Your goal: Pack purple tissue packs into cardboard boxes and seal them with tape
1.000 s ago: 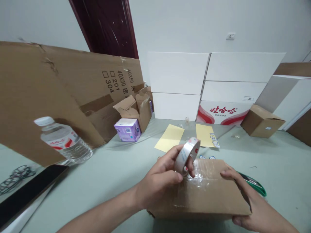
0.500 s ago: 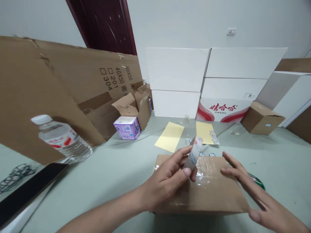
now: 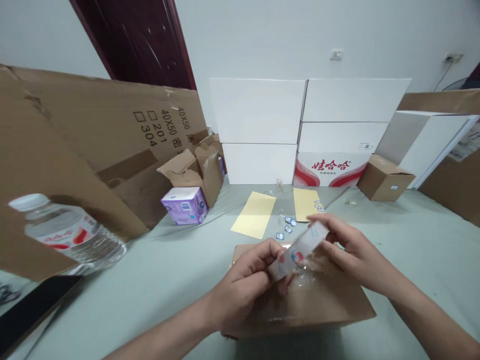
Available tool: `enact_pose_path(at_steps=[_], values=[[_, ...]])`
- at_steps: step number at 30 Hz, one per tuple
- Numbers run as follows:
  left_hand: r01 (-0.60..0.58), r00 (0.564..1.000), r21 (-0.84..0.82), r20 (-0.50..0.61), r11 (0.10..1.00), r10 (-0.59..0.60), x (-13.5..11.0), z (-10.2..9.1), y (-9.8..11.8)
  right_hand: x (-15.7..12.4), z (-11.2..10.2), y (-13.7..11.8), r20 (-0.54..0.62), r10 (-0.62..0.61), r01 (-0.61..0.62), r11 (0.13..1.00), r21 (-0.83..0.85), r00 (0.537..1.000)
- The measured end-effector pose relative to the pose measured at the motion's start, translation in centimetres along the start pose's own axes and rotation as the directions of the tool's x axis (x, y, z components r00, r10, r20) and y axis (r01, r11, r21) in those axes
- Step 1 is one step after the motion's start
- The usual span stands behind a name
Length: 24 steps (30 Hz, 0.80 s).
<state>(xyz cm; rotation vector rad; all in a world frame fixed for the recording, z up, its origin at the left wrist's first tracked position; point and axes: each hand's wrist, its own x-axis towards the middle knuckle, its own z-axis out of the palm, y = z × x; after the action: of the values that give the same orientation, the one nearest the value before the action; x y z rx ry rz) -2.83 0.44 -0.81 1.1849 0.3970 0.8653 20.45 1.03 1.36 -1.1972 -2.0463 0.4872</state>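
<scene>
A roll of clear tape (image 3: 299,253) with printing on its inner side is held tilted above a closed cardboard box (image 3: 326,300). My left hand (image 3: 245,282) is closed around its near left end. At the far right end, the fingers of my right hand (image 3: 347,250) are bent together and grip the roll; whether they pinch a loose strip cannot be made out. Shiny clear tape shows on the top of the box just below the roll.
Yellow sheets (image 3: 255,215) and small blue-edged stickers (image 3: 288,229) lie behind the box. To the left are a water bottle (image 3: 71,232), a purple pack (image 3: 183,206) and a large cardboard sheet (image 3: 112,120). White boxes (image 3: 258,162) and a small carton (image 3: 386,178) stand behind.
My right hand has come in from the right and closed on the roll's far end. The roll has turned from steep to flatter. The view has swung to the right.
</scene>
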Motion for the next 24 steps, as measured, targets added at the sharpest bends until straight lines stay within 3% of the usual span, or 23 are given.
enact_pose_path(at_steps=[3,6,11,14,17,21,24], values=[[-0.04,0.999,0.196,0.011,0.98,0.038,0.3,0.2,0.6,0.5,0.0,-0.2,0.106,0.008,-0.022,0.991,0.131,0.994],[-0.042,0.999,0.294,0.024,0.955,0.037,0.4,0.6,1.0,0.1,0.2,-0.8,0.125,0.075,-0.102,0.968,0.229,0.989],[0.035,0.996,0.218,0.076,0.975,-0.053,0.1,0.3,0.7,0.1,0.9,-0.9,0.021,0.059,-0.063,0.972,0.225,0.998],[-0.024,0.998,0.12,0.066,0.992,0.016,-0.3,-0.3,0.3,0.1,1.0,-0.8,0.009,0.063,-0.063,0.974,0.22,0.998],[-0.065,0.998,0.234,-0.002,0.97,0.067,-0.8,-0.5,0.2,-0.4,0.7,-0.9,-0.045,0.056,-0.045,0.973,0.226,0.997],[-0.023,0.997,0.532,-0.046,0.847,0.056,-1.1,0.1,0.7,-0.9,0.0,-1.7,-0.252,-0.046,0.1,0.973,0.208,0.967],[-0.063,0.995,0.72,-0.011,0.691,0.102,-1.1,0.5,1.0,-0.5,-0.3,-2.6,-0.259,-0.098,0.152,0.968,0.2,0.961]])
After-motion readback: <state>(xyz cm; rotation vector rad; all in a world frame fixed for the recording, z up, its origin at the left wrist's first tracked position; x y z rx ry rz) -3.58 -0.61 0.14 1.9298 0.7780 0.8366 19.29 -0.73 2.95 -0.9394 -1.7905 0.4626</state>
